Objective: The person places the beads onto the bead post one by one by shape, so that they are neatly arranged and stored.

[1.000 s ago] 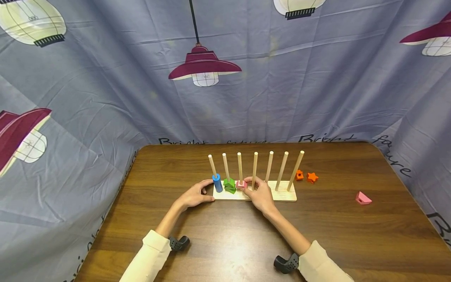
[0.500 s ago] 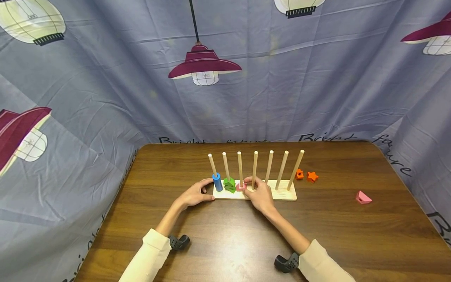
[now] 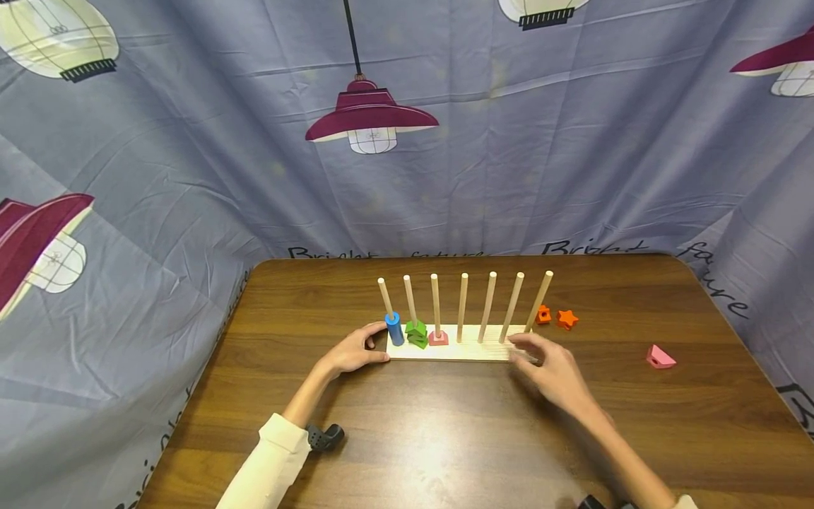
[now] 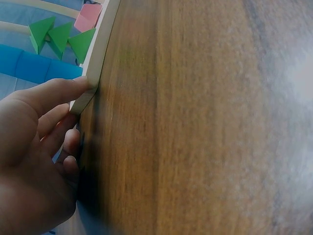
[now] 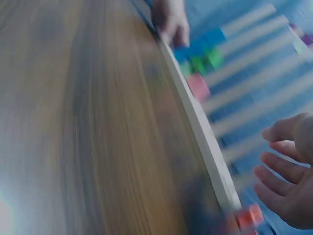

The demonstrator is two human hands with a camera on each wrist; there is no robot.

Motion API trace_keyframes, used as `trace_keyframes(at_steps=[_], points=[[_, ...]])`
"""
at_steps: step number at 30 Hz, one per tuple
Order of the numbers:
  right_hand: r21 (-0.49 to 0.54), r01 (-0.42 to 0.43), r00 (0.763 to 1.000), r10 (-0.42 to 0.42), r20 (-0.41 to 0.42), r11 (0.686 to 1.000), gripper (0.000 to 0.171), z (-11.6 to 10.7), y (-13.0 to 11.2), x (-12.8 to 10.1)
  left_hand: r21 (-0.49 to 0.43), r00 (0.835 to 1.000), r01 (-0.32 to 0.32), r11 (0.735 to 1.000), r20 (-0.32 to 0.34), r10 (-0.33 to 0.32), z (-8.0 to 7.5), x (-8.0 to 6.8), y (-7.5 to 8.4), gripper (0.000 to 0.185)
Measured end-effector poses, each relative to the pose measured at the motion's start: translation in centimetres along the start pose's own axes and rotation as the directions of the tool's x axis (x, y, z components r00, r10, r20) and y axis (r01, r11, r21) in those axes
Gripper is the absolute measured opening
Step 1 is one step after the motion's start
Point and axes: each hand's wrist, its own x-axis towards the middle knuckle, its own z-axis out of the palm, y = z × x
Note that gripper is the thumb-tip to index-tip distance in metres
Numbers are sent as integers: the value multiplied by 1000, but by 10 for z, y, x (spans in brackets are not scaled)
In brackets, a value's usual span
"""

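Observation:
A wooden peg board [image 3: 470,351] with several upright pegs lies on the table. My left hand [image 3: 355,351] grips its left end, the thumb on the near corner, as the left wrist view shows. Beside that hand, blue cylinder beads [image 3: 395,330] are stacked on the first peg. Green triangular beads [image 3: 416,334] sit twisted on the second peg. A pink bead [image 3: 438,338] rests at the foot of the third peg. My right hand [image 3: 555,371] holds nothing, its fingers loosely bent over the board's right end; it is blurred in the right wrist view [image 5: 288,171].
Two orange beads, a square-looking one [image 3: 543,314] and a star [image 3: 567,319], lie right of the board. Farther right is a pink wedge-shaped bead [image 3: 660,357]. The brown table [image 3: 432,431] reaches back to a printed grey-blue curtain [image 3: 496,191].
My right hand has let go of the pink bead, which sits lower on the third peg, and has moved right along the board. My left hand has stayed on the board's end.

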Motion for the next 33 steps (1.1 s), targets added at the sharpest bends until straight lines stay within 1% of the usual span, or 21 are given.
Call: trace_keyframes(at_steps=[2, 5, 7, 9, 11, 14, 18, 23, 29, 31, 33], points=[[-83, -11, 996, 3, -91, 996, 29, -23, 13, -8, 5, 1000, -5, 1000, 2, 5, 0, -1, 0, 70], [-187, -66, 979, 27, -204, 980, 30, -56, 37, -19, 7, 1000, -8, 1000, 3, 8, 0, -2, -1, 71], [-228, -113, 967, 54, -247, 967, 31, -75, 53, -26, 5, 1000, -14, 1000, 2, 14, 0, -2, -2, 71], [-256, -151, 959, 79, -273, 955, 33, -92, 71, -32, -1, 1000, -19, 1000, 2, 19, 0, -2, -2, 71], [-280, -174, 956, 94, -279, 944, 36, -105, 87, -36, -3, 1000, -24, 1000, 0, 24, 0, -2, -2, 71], [-315, -174, 961, 91, -261, 933, 41, -120, 111, -40, -5, 1000, -22, 1000, -1, 22, 0, -1, -3, 71], [-345, -161, 972, 88, -218, 925, 43, -128, 135, -44, -6, 1000, -15, 1000, -1, 15, 1, -1, -3, 71], [-347, -193, 969, 122, -216, 918, 39, -130, 146, -46, -6, 1000, -21, 1000, 1, 21, 1, 0, -1, 71], [-330, -261, 948, 176, -264, 907, 37, -130, 139, -43, -1, 1000, -18, 1000, 4, 18, 1, 0, -1, 71], [-314, -268, 940, 176, -291, 911, 37, -127, 131, -42, 1, 1000, -16, 1000, 6, 16, 1, 1, -1, 71], [-289, -255, 937, 161, -311, 923, 36, -123, 122, -40, 1, 1000, -16, 1000, 6, 16, 1, 1, -1, 71]])
